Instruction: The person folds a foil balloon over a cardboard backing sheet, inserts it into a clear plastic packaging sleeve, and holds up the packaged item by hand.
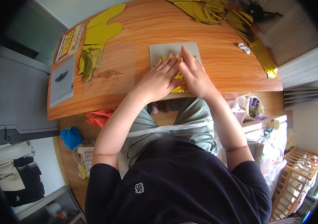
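My left hand [160, 79] lies palm down with its fingers stretched over a crumpled piece of shiny gold foil [179, 89]. Against its fingertips, my right hand [195, 76] rests with extended fingers over the foil's other side. Both hands hide much of the foil, so its full shape cannot be made out. Beneath it is a flat grey board [157, 51] near the table's front edge. A flat gold foil balloon [101, 31] stretches across the table's left part. More gold foil [207, 11] lies at the far edge, and another gold strip [258, 48] runs down the right side.
A clear plastic bag [125, 59] and a greyish one [62, 84] lie on the wooden table [140, 28], beside a flat package [69, 43]. Two small white rolls [244, 48] are at right, with a black object [255, 11] behind. Bags and a wooden rack [297, 171] stand below.
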Action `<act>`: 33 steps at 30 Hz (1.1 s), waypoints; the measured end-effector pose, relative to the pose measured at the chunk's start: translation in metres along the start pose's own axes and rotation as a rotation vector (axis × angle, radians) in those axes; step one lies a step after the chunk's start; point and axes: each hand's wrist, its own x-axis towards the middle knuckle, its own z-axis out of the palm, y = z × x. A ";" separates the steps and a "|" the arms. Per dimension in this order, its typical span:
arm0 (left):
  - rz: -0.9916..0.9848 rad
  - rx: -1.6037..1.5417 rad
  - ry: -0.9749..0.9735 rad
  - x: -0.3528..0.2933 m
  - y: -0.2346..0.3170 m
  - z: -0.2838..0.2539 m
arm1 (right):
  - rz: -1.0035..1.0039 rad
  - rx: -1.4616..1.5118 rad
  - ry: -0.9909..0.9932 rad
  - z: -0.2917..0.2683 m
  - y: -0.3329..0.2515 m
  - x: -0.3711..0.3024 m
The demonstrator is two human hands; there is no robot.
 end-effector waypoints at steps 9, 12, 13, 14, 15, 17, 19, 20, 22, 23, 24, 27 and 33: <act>0.009 0.124 -0.005 -0.004 0.001 0.004 | 0.061 0.065 -0.211 -0.030 -0.018 0.004; 0.018 0.274 -0.081 -0.001 0.002 0.005 | -0.329 -0.404 -0.080 -0.023 0.004 -0.004; 0.015 0.274 -0.081 -0.002 0.001 0.006 | -0.330 -0.403 -0.082 -0.024 0.004 -0.005; 0.032 0.279 -0.062 -0.003 0.000 0.006 | -0.316 -0.412 -0.090 -0.025 0.004 -0.007; 0.049 0.285 -0.042 -0.004 -0.001 0.006 | -0.303 -0.421 -0.098 -0.025 0.003 -0.008; 0.065 0.301 -0.059 -0.005 -0.001 0.003 | -0.300 -0.464 -0.093 -0.025 0.002 -0.010; 0.085 0.317 -0.075 -0.002 0.001 -0.002 | -0.296 -0.508 -0.086 -0.024 0.002 -0.011; 0.079 0.361 -0.133 0.000 0.004 -0.006 | -0.284 -0.513 -0.089 -0.024 0.003 -0.011; 0.074 0.408 -0.191 0.002 0.004 -0.007 | -0.273 -0.516 -0.090 -0.023 0.005 -0.011; 0.159 0.363 -0.016 0.002 0.000 -0.004 | -0.280 -0.498 -0.076 -0.022 0.006 -0.012; 0.244 0.314 0.160 0.002 -0.003 -0.002 | -0.286 -0.480 -0.062 -0.021 0.007 -0.012; 0.196 0.020 0.031 0.014 -0.009 -0.020 | -0.288 -0.524 -0.088 -0.023 0.009 -0.012; 0.224 -0.230 0.242 0.032 -0.008 0.007 | -0.336 -0.575 -0.054 -0.020 0.018 -0.012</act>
